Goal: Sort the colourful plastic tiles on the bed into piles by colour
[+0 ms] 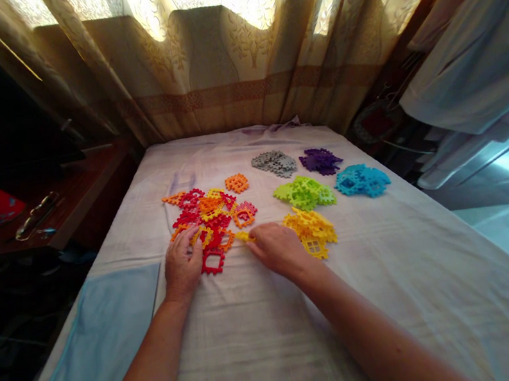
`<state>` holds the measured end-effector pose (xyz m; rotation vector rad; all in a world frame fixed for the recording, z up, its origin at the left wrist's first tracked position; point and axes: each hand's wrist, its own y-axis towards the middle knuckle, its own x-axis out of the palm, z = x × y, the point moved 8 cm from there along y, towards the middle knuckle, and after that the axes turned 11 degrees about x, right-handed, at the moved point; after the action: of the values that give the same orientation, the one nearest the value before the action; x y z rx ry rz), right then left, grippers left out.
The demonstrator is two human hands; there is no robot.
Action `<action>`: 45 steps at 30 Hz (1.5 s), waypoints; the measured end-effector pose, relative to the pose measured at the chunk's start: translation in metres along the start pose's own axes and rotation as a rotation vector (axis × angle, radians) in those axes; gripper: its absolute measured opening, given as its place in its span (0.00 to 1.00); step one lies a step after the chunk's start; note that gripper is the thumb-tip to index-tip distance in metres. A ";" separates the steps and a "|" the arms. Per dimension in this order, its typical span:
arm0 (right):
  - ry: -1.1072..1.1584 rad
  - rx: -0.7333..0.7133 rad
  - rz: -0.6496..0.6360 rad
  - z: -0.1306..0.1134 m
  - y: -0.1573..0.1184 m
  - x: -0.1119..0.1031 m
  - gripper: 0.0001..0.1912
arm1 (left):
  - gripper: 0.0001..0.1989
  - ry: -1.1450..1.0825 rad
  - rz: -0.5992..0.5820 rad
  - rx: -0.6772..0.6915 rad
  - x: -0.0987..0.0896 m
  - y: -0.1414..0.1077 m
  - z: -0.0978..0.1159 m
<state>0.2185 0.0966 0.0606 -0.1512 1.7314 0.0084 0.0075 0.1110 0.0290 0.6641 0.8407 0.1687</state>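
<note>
My right hand (pixel 278 248) pinches a small yellow toothed building tile (pixel 243 236) between thumb and fingers, just above the sheet. At the near left of a mixed heap of red, orange and yellow tiles, my left hand (pixel 182 261) has its fingers closed on the edge of another yellow tile (pixel 203 235). A red square frame tile (pixel 214 262) lies between the hands. Just right of my right hand is a pile of yellow tiles (pixel 312 226). One orange tile (pixel 236 184) lies apart behind the mixed heap.
Further piles are sorted by colour: lime green (pixel 304 192), blue (pixel 361 180), purple (pixel 320 160) and grey (pixel 274 162). A folded light blue cloth (pixel 100 346) lies at the left on the pale sheet (pixel 242 348). Curtains (pixel 215 73) hang behind.
</note>
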 end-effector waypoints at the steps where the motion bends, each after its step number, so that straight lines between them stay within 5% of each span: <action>1: 0.018 0.023 -0.001 0.007 0.000 -0.008 0.15 | 0.17 0.000 -0.002 -0.005 0.000 0.000 0.000; 6: 0.170 0.184 -0.049 0.062 0.000 -0.042 0.13 | 0.18 -0.001 0.001 -0.012 0.000 0.000 -0.001; 11: 0.193 0.285 -0.166 0.099 -0.001 -0.044 0.10 | 0.18 0.000 -0.007 -0.008 0.000 0.000 -0.002; 39: 0.131 0.304 0.039 0.113 -0.002 -0.058 0.14 | 0.08 0.266 -0.048 -0.033 0.006 -0.009 0.000; 45: 0.135 0.273 0.088 0.098 -0.002 -0.062 0.14 | 0.10 0.197 -0.024 0.150 -0.002 -0.001 0.024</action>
<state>0.3249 0.1091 0.1055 0.1278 1.8536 -0.1766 0.0237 0.0983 0.0411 0.7859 1.0580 0.1520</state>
